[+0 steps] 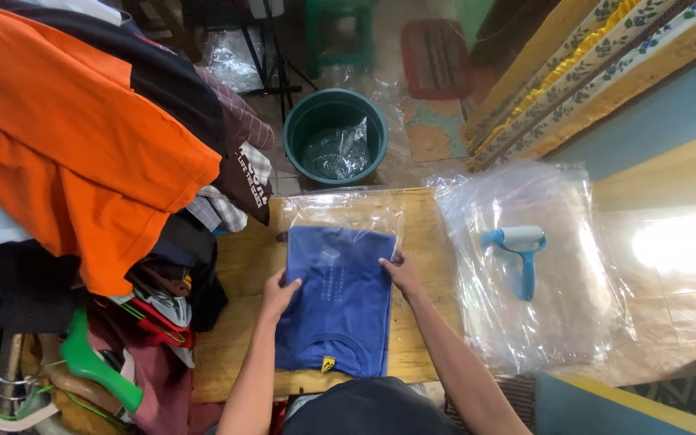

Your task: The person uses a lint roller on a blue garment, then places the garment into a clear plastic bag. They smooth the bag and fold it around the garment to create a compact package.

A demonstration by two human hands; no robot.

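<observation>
A folded blue shirt (pixel 338 306) lies on a wooden table (pixel 243 266), its far end partly inside a clear plastic bag (pixel 344 211). My left hand (pixel 279 294) grips the shirt's left edge. At the right edge, near the bag's mouth, my right hand (pixel 399 270) holds the shirt. A small yellow tag shows at the shirt's near end.
A stack of clear plastic bags (pixel 525 322) lies to the right with a blue lint roller (pixel 519 250) on it. A pile of clothes, topped by an orange garment (pixel 82 137), crowds the left. Beyond the table a green bucket (pixel 336 137) stands on the floor.
</observation>
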